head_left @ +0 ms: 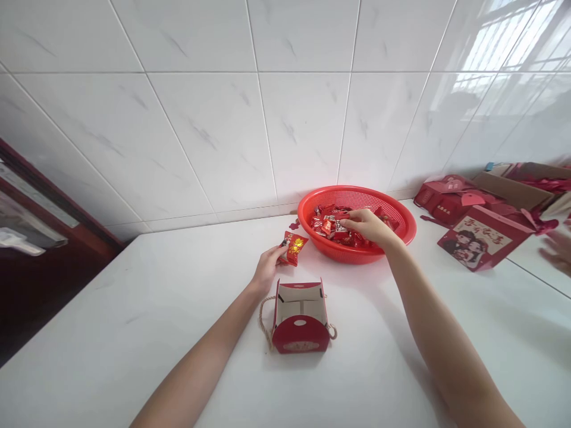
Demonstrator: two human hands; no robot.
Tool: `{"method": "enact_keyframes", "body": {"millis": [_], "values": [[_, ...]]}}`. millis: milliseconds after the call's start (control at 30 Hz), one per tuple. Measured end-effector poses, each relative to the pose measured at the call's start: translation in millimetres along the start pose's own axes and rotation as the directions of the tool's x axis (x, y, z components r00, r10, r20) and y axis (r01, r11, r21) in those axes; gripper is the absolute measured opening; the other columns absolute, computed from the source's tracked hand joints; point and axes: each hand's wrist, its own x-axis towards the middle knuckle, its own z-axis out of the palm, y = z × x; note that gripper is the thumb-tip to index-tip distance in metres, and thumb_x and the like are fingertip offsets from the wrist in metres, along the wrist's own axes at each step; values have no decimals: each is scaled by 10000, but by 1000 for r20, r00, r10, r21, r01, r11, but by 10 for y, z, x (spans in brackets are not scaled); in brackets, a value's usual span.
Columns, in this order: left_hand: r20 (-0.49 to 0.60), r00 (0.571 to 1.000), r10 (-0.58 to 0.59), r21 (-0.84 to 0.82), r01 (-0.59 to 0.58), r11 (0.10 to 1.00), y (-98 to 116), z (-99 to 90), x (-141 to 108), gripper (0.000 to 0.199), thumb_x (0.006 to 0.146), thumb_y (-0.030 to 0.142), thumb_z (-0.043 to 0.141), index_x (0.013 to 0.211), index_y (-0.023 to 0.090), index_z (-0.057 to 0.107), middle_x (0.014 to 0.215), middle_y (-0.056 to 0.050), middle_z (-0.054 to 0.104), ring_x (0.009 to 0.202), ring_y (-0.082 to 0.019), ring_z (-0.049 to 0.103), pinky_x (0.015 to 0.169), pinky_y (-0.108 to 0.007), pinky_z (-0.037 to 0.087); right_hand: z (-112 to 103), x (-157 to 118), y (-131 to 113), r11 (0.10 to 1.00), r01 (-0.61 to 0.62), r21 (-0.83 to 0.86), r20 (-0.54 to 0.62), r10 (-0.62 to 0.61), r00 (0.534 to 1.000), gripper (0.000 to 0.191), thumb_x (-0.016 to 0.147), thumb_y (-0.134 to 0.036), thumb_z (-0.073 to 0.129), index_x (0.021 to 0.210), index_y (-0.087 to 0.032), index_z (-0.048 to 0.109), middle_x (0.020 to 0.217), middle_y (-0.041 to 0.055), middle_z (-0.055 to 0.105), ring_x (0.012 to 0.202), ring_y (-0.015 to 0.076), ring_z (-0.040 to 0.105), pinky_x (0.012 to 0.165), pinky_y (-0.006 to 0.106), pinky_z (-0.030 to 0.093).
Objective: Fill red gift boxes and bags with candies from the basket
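My left hand (268, 264) is closed on a red candy packet (295, 248) with a gold print, held just above the table left of the basket. Inside the red plastic basket (343, 254), my right hand (366, 226) pinches at the wrapped candies (328, 226); a small wrapped piece seems to be at its fingertips, though its fingers partly hide it. In front of both hands stands a small red gift box (301, 336), its top open and its inside bare. A rope handle (263, 321) loops out at its left side.
On the right stand red gift boxes (446, 196), one of them a printed box (479, 241) with a couple drawn on it. Behind is a cardboard carton (504, 190). Another person's hand (557, 249) shows blurred at the right edge. A tiled wall (200, 137) bounds the white table (134, 297).
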Motion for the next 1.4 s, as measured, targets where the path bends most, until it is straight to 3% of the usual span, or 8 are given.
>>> {"method": "enact_keyframes", "body": {"millis": [133,333,533,667,767,933,1167,1400], "values": [[3,1000,-2,3,2,1000,10,2,-2,331,616,485,821,649,173,716,757,-62,730,720,-205,646,729,-318,501,-5,-6,-11,990,-14,143,-48,21,999,334,812,-444,680,645,-180,561,592,-20,489,583,129,482,574,277,395],[10,1000,2,-12,-2,1000,-12,-8,15,322,622,474,819,681,168,740,766,-69,739,737,-211,659,722,-315,504,-5,22,-46,941,-20,339,-92,54,994,148,858,-310,669,803,-176,643,851,38,652,800,165,650,779,310,563],[9,1000,-9,-24,9,1000,-28,-17,19,336,617,479,831,700,166,741,780,-69,742,735,-208,657,715,-314,502,-37,10,-36,906,-72,416,-103,126,987,108,869,-266,688,821,-174,658,919,63,669,845,192,701,699,295,625],[11,1000,-15,-25,15,1000,-12,-9,10,333,607,473,832,704,167,745,797,-68,743,744,-203,652,722,-310,503,-48,-13,-30,886,-106,451,-30,134,991,138,804,-208,765,911,-169,689,986,87,710,890,220,728,659,282,633],[12,1000,-18,-21,18,1000,1,-4,-1,331,605,469,833,700,165,744,789,-65,741,743,-197,649,733,-306,505,-50,-19,-17,886,-118,448,-35,149,988,287,724,-148,821,972,-172,680,939,87,747,851,231,744,690,313,642],[8,1000,-23,-15,23,1000,9,2,-13,316,617,461,820,693,166,738,777,-68,745,716,-198,651,724,-315,512,-47,-25,-12,889,-47,456,-48,78,996,245,707,-176,828,882,-198,658,851,59,771,838,240,754,767,366,643],[5,1000,-28,-12,28,1000,27,10,-32,301,621,458,814,664,177,716,767,-66,749,702,-201,656,717,-318,519,-14,-15,-40,891,21,454,-26,-10,1000,378,621,-299,886,909,-200,663,810,46,760,847,263,747,809,425,614],[5,999,-40,-23,41,999,27,9,-36,297,622,435,826,694,169,715,747,-47,734,692,-186,654,739,-319,524,9,-9,-56,898,76,434,-82,-45,996,455,536,-421,923,733,-194,581,717,9,683,793,238,710,735,370,575]]}}
